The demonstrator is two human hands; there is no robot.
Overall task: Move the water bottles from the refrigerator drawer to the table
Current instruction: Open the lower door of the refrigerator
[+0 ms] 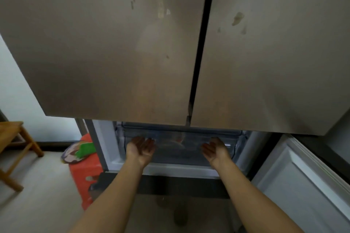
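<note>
Head view, looking down a fridge front: two tall doors fill most of the picture, the left door (113, 43) and the right door (274, 53), both closed, with a dark seam between them and a few smudges on their brownish metal.

Below them the lower compartment stands open. Its own door (303, 185) is swung out at the lower right, its white inner lining facing up. The floor (37, 204) is pale and bare-looking at the lower left.

Inside the open compartment sits the drawer (180, 149), translucent and grey, just under the lower edges of the two tall doors. A dark blurred shape (177, 143) shows through its cloudy front. Whether this is a water bottle cannot be told, and no bottle can be made out clearly.

At the far left, wooden furniture (13, 138) shows a corner of its top and some legs. Beside the fridge stands a red stool (85, 176), with a round patterned thing and a green thing lying on it.

Both forearms reach in from below. The left hand (141, 149) and the right hand (215, 150) are palm up, fingers loosely spread and holding nothing, fingertips at the drawer front, well apart, one near each end.
</note>
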